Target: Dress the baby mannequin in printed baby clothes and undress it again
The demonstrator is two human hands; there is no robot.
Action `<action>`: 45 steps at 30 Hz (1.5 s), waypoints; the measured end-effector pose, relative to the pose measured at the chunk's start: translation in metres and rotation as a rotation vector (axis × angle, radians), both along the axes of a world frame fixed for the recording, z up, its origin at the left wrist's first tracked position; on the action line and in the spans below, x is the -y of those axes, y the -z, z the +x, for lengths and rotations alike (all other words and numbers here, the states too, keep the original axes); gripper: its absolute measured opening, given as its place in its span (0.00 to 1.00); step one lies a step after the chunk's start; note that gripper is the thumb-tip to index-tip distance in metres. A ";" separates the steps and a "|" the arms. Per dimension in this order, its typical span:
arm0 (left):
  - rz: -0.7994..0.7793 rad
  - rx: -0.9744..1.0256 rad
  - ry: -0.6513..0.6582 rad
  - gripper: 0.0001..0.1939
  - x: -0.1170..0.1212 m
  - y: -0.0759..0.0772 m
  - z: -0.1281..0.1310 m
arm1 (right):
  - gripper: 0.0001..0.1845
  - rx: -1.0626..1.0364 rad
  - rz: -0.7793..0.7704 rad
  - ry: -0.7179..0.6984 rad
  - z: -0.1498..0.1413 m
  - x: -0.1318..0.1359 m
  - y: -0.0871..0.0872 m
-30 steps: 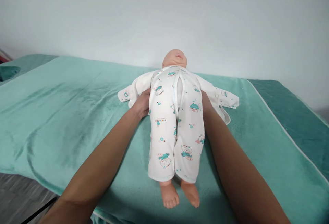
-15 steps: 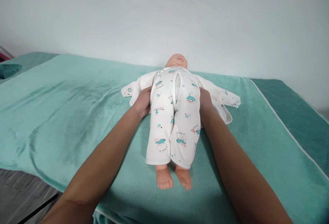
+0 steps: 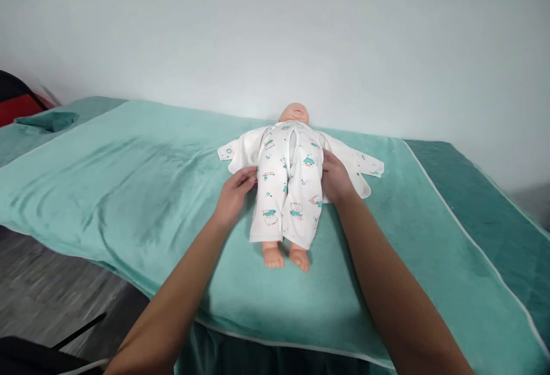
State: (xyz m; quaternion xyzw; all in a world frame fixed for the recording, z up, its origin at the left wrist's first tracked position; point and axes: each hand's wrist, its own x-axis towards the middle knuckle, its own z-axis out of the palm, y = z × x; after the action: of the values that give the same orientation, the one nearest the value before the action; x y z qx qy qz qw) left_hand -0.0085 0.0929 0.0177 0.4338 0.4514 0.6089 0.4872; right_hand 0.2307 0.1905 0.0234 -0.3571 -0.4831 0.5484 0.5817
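Note:
A baby doll (image 3: 296,113) lies on its back, feet towards me. It wears white printed trousers (image 3: 268,191), parted at the crotch, pulled up high on its body. A white long-sleeved top (image 3: 251,143) spreads out on both sides, sleeves stretched outward. My left hand (image 3: 236,191) is beside the doll's thigh, fingers extended with their tips at the trouser edge. My right hand (image 3: 337,179) rests against the other side at hip height, fingers reaching to the trousers and the fingertips partly hidden. Neither hand visibly grips cloth.
A green plush blanket (image 3: 141,191) covers the bed under the doll. Behind it stands a white wall (image 3: 172,48) with a dark band on top. A red and black object (image 3: 19,102) is at far left. Grey floor (image 3: 51,277) shows at lower left.
The view has drawn back and tilted up. My left hand has slid out from the doll's side towards me, its fingers now showing. The right hand has also eased outward, still touching the trousers.

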 end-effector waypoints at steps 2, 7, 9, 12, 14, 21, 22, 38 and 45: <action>-0.024 -0.102 0.028 0.19 0.037 0.000 -0.006 | 0.26 0.059 0.044 0.143 -0.001 0.020 0.001; 0.057 -0.416 0.198 0.21 0.106 0.008 -0.020 | 0.20 0.382 0.209 0.277 -0.007 0.119 0.001; 0.101 -0.538 0.167 0.23 0.115 0.015 -0.017 | 0.17 0.584 0.337 0.253 -0.011 0.159 0.000; 0.132 -0.682 0.033 0.16 0.116 0.023 -0.006 | 0.14 0.808 0.440 0.132 -0.022 0.195 -0.003; 0.155 -0.745 -0.036 0.08 0.114 0.023 0.002 | 0.12 0.935 0.445 0.095 -0.032 0.204 -0.008; 0.229 -0.629 -0.027 0.06 0.116 0.000 0.016 | 0.04 1.164 0.479 0.221 -0.062 0.200 -0.028; 0.237 -0.623 -0.018 0.06 0.117 -0.002 0.017 | 0.06 1.169 0.488 0.224 -0.063 0.199 -0.028; 0.314 -0.656 -0.015 0.04 0.143 0.008 0.001 | 0.10 0.906 0.606 0.096 -0.021 0.217 -0.019; 0.464 -0.982 0.015 0.09 0.117 -0.036 0.040 | 0.14 1.132 0.376 0.339 0.000 0.204 0.021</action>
State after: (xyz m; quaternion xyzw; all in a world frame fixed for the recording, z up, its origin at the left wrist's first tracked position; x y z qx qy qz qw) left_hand 0.0313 -0.0238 0.0539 0.7667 0.4765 0.4147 0.1147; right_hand 0.2307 -0.0135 0.0025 -0.5558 -0.7416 0.0792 0.3672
